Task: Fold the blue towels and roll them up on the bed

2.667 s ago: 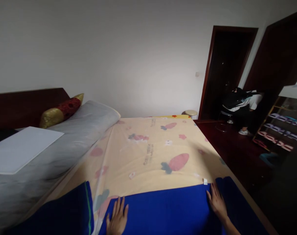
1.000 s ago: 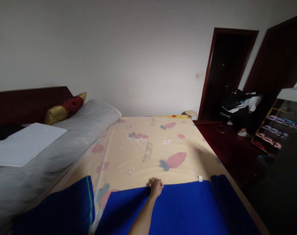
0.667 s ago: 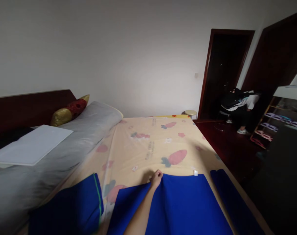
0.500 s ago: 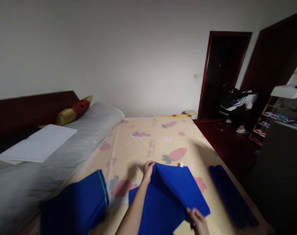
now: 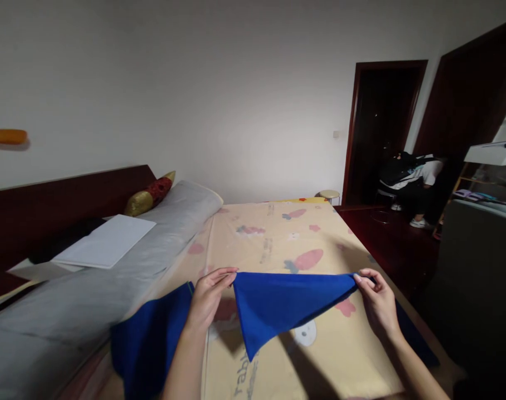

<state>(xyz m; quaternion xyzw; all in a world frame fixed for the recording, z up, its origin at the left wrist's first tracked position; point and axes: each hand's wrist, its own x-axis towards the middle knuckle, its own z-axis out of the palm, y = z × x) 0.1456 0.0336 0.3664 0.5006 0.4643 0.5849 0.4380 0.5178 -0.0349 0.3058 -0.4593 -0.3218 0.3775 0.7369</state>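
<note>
A blue cloth (image 5: 288,303) is stretched between my two hands above the bed, its upper edge nearly straight and one corner hanging down on the left. My left hand (image 5: 213,291) pinches its upper left corner. At the upper right corner, my right hand (image 5: 375,297) grips it between thumb and fingers. Another blue cloth (image 5: 150,339) lies on the bed to the left, partly behind my left forearm. On the right, a dark blue folded cloth (image 5: 415,336) lies near the bed's edge, partly hidden by my right hand and forearm.
The bed (image 5: 253,222) has a cream sheet with carrot prints. A grey bedroll (image 5: 169,233), a white board (image 5: 106,239) and a red-gold pillow (image 5: 150,194) lie at the left. A seated person (image 5: 415,172) bends over near the door. A dark cabinet (image 5: 477,278) stands at the right.
The blue cloth has been lifted off the sheet and drawn out between my hands. My left hand has moved left; my right hand has moved up and right.
</note>
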